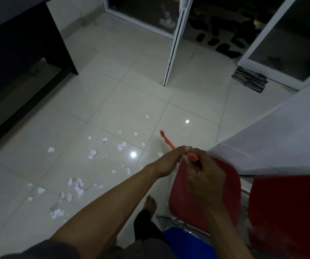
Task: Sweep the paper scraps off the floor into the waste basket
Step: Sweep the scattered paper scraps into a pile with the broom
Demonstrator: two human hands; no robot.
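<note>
both hands met on one orange-red handle (pixel 167 141), likely the broom's. the left hand (pixel 169 161) was clenched round it further along and the right hand (pixel 204 176) wrapped it nearer my view, so all the fingers were grasping the same stick. its long axis ran from the hands up and to the left, with the far tip blurred. i could not tell where the bristles were.

the paper scraps (pixel 79 186) lay on the pale tiled floor (pixel 131 101), all to the left of the hands and spread from near the handle's tip down toward the lower left. the left hand was the nearer one. i judged the stroke had to reach leftward across that spread.

i counted roughly thirty scraps in loose clusters, one handle, two hands and one red chair (pixel 231 184) just beside them. i could not pick out the waste basket.
</note>
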